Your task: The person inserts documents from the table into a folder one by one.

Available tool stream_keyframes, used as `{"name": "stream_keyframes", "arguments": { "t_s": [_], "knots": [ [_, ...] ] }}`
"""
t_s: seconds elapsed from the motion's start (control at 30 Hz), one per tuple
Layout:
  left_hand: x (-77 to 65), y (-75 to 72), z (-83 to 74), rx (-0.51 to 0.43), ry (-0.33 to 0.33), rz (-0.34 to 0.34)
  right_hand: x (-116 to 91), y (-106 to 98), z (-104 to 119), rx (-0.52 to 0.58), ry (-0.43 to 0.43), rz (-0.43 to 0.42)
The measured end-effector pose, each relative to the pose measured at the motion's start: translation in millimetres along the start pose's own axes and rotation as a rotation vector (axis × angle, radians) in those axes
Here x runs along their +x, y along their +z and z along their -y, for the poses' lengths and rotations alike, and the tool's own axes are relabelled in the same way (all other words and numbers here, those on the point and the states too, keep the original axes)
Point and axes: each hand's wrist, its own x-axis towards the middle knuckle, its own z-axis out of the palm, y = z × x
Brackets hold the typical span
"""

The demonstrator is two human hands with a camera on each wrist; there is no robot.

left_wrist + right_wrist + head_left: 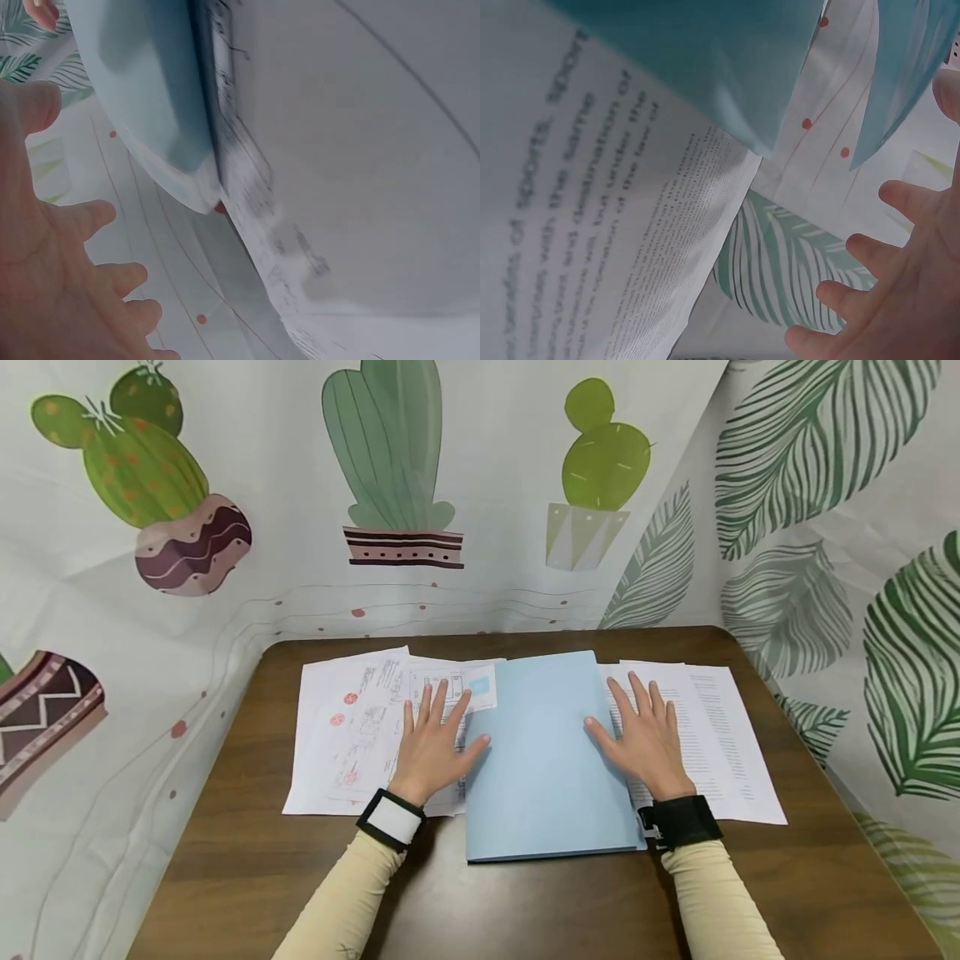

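A light blue folder [551, 760] lies upright in the middle of the table, between my two hands. My left hand [431, 747] is spread over the left papers [352, 735], its thumb overlapping the folder's left edge in the head view. Over the right printed sheets [712, 743] my right hand [643, 739] is spread too, thumb toward the folder's right edge. Both hands have straight fingers and hold nothing. The left wrist view shows the left palm [67, 247] apart from the sheets. In the right wrist view, a blue flap [907, 67] stands away from the folder's lower part [727, 82].
Red round stamps and handwriting mark the left papers. A small card with a blue patch [480, 685] lies against the folder's upper left edge. The brown wooden table [517, 910] backs onto a hanging cloth [495, 602] printed with cacti and leaves.
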Motion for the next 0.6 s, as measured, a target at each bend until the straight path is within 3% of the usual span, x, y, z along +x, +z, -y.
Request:
{"name": "stream_keyframes", "arguments": {
  "t_s": [0.23, 0.53, 0.6],
  "knots": [
    [7.9, 1.7, -36.2, 0.055, 0.104, 0.063, -2.8, -3.9, -1.8, -0.005, 0.011, 0.012],
    [22.9, 12.8, -114.4, 0.199, 0.428, 0.259, -9.2, -19.1, -14.9, -0.016, 0.005, -0.037],
    [26.9, 15.7, -130.3, 0.248, 0.505, 0.278, -9.9, -21.7, -18.6, -0.024, 0.004, -0.048]
  ]
}}
